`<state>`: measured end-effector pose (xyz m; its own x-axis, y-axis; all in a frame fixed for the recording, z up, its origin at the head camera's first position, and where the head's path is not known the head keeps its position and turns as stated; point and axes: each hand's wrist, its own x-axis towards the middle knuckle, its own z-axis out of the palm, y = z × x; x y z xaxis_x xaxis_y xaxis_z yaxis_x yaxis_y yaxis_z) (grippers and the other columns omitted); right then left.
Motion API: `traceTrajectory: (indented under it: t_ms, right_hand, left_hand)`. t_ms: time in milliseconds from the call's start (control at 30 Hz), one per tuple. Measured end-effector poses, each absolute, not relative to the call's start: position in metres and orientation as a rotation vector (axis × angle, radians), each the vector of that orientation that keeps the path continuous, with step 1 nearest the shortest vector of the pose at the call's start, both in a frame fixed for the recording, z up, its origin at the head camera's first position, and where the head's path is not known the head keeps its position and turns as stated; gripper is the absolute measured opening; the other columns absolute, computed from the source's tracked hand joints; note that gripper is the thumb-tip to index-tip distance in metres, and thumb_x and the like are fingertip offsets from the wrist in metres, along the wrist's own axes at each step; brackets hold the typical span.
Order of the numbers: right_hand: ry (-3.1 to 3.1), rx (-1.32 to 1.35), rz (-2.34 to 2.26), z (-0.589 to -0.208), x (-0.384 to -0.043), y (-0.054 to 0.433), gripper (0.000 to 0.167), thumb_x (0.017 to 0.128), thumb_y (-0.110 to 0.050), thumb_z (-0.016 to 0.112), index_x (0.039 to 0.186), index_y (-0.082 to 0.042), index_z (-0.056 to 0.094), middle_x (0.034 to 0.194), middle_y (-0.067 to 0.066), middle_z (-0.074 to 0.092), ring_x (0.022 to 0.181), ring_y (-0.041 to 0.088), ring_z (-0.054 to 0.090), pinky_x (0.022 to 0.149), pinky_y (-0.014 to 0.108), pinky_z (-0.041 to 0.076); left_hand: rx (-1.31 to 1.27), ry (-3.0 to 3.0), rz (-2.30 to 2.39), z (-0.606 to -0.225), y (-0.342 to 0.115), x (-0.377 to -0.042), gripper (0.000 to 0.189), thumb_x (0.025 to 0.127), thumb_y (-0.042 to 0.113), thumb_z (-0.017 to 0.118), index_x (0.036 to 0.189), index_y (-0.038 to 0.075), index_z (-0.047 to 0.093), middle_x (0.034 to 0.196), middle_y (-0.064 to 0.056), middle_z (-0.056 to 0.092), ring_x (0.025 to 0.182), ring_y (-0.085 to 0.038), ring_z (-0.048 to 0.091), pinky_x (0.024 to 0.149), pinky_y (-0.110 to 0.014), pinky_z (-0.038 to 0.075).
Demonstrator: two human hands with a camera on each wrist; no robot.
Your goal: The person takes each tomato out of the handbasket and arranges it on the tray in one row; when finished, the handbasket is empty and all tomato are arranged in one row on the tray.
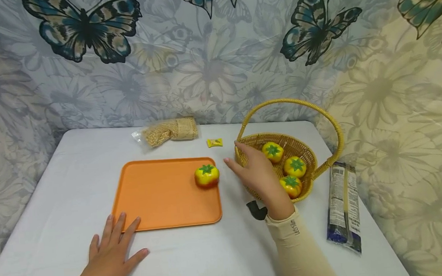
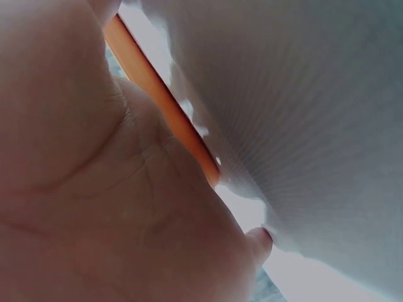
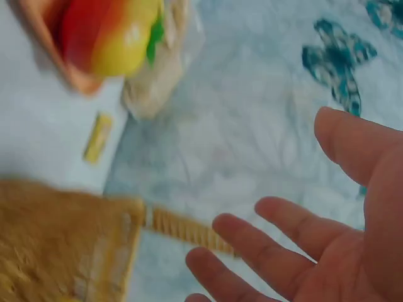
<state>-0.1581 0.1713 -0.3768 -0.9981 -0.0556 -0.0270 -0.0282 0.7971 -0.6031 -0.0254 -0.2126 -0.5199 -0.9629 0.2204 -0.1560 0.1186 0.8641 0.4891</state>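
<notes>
My left hand (image 1: 111,257) lies with spread, straight fingers at the near left corner of an orange tray (image 1: 163,197), fingertips over its edge. On the tray's right side sits a toy persimmon (image 1: 207,175), yellow above and red below, with a green leafy top. My right hand (image 1: 260,173) is above the left side of a woven basket (image 1: 302,149), holding nothing; in the right wrist view its fingers (image 3: 252,242) are spread and loosely extended. Three similar persimmons (image 1: 295,167) lie inside the basket, the nearest partly covered by my right wrist.
The basket's tall handle (image 1: 287,101) arches up over it. A small yellow packet (image 1: 215,142) and a clear bag of tan grains (image 1: 174,130) lie at the back. A dark printed package (image 1: 343,208) lies along the table's right edge. A patterned cloth (image 1: 208,70) hangs behind.
</notes>
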Motion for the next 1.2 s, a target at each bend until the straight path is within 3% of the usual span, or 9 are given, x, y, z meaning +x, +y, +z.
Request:
traceTrajectory:
  t_ms: [367,767,1200]
  right_hand:
    - [2.971,0.149,-0.978,-0.361,-0.178,0.229,0.078,0.106,-0.06,0.056,0.166,-0.015,0.037,0.167,0.014,0.039,0.154,0.043,0.031,0.12,0.065,0.028]
    - [2.92,0.318,-1.1,-0.376,-0.2,0.274,0.083,0.107,-0.062,0.051,0.169,-0.011,0.028,0.168,0.023,0.034,0.148,0.05,0.037,0.114,0.069,0.035]
    - [2.841,0.338,-1.05,-0.404,-0.218,0.293,0.078,0.106,-0.053,0.059,0.167,-0.011,0.033,0.168,0.022,0.034,0.146,0.05,0.04,0.113,0.068,0.037]
  left_hand:
    - [0.252,2.835,0.708,-0.519,-0.213,-0.026,0.097,0.096,0.074,0.059,0.167,0.014,0.032,0.175,-0.026,0.001,0.157,-0.043,-0.024,0.108,-0.085,-0.008]
    - [0.26,2.849,0.714,-0.523,-0.212,-0.026,0.096,0.097,0.074,0.058,0.167,0.014,0.031,0.175,-0.025,0.0,0.157,-0.04,-0.026,0.109,-0.084,-0.012]
    - [0.239,2.821,0.691,-0.521,-0.211,-0.027,0.098,0.096,0.075,0.058,0.167,0.014,0.03,0.175,-0.026,-0.001,0.156,-0.043,-0.025,0.107,-0.086,-0.007]
